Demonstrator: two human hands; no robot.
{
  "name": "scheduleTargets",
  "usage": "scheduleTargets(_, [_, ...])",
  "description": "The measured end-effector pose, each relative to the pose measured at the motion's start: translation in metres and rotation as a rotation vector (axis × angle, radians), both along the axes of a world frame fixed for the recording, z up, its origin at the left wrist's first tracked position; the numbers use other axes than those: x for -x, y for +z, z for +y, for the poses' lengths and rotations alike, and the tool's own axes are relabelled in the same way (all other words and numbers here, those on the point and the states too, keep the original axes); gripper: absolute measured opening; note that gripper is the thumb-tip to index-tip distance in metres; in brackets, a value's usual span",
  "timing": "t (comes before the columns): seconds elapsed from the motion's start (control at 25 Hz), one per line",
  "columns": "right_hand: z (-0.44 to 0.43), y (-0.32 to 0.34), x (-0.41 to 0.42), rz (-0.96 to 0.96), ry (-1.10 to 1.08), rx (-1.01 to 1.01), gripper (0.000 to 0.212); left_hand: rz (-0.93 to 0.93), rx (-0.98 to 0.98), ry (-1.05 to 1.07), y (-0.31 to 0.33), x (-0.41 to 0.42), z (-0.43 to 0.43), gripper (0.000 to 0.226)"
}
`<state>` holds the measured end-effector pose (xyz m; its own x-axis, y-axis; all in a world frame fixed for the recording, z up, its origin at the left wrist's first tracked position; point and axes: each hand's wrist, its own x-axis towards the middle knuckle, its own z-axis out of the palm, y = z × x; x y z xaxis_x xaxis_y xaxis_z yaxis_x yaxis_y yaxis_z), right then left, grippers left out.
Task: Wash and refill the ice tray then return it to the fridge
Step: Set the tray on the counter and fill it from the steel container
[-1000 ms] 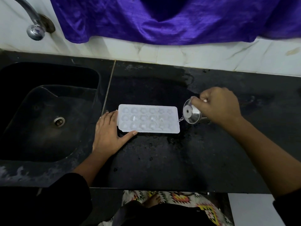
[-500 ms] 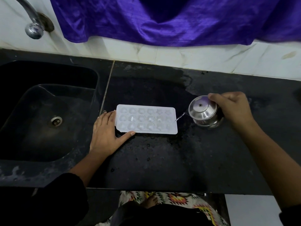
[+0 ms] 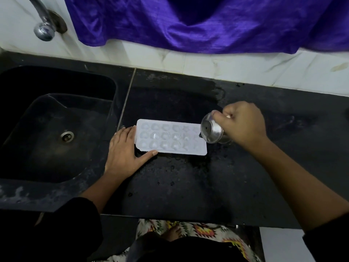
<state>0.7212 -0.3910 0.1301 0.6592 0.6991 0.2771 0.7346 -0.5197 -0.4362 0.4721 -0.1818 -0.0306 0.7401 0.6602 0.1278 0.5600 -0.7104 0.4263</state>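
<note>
Lying flat on the black tabletop [image 3: 179,186], the white tray [image 3: 171,138] sits just right of the sink [image 3: 47,110], its long side running left to right and its three rows of cells facing up. The cells look glossy; how full they are cannot be told.

The left hand [image 3: 126,150] rests palm-down on the tabletop with its fingers straight against the tray's left end and its thumb stretched along the near edge.

The right hand [image 3: 243,123] is curled round a small steel cup [image 3: 212,131], gripping it from the right. The cup is raised and tipped towards the tray, and covers the tray's right end in this view. Whether water is leaving it cannot be told.

Drops of water dot the tabletop near the tray. A drain [image 3: 67,136] shows in the sink floor, and a steel tap [image 3: 44,25] hangs over its far side. A purple cloth [image 3: 207,21] drapes down the white wall [image 3: 207,67] behind. A patterned mat [image 3: 198,229] lies on the floor below the tabletop's near edge.
</note>
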Motion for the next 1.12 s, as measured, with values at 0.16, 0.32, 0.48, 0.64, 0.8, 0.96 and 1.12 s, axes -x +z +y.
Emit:
scheduleTargets(0.16, [0.017, -0.002, 0.013, -0.204, 0.075, 0.21, 0.049, -0.007, 0.001, 0.003, -0.001, 0.001, 0.0, 0.109])
scheduleTargets(0.32, [0.023, -0.004, 0.016, -0.241, 0.09, 0.241, 0.05, -0.01, 0.006, 0.006, -0.002, 0.001, 0.001, 0.11])
scheduleTargets(0.48, [0.009, -0.002, 0.003, -0.025, 0.013, 0.081, 0.054, -0.007, 0.002, 0.004, -0.004, 0.002, 0.002, 0.111])
scheduleTargets(0.64, [-0.015, -0.002, -0.012, 0.454, -0.102, -0.25, 0.056, -0.005, 0.001, 0.004, -0.004, 0.001, 0.002, 0.111])
scheduleTargets(0.8, [-0.023, -0.005, -0.015, 0.758, -0.174, -0.532, 0.051, 0.004, -0.007, 0.001, -0.002, 0.0, 0.002, 0.111])
scheduleTargets(0.96, [-0.005, 0.003, -0.011, 0.624, -0.051, -0.459, 0.057, 0.009, -0.006, -0.001, -0.001, 0.0, 0.002, 0.112])
scheduleTargets(1.12, [0.021, 0.009, 0.005, 0.14, 0.079, -0.081, 0.058, -0.017, 0.006, 0.004, 0.0, 0.0, 0.0, 0.11])
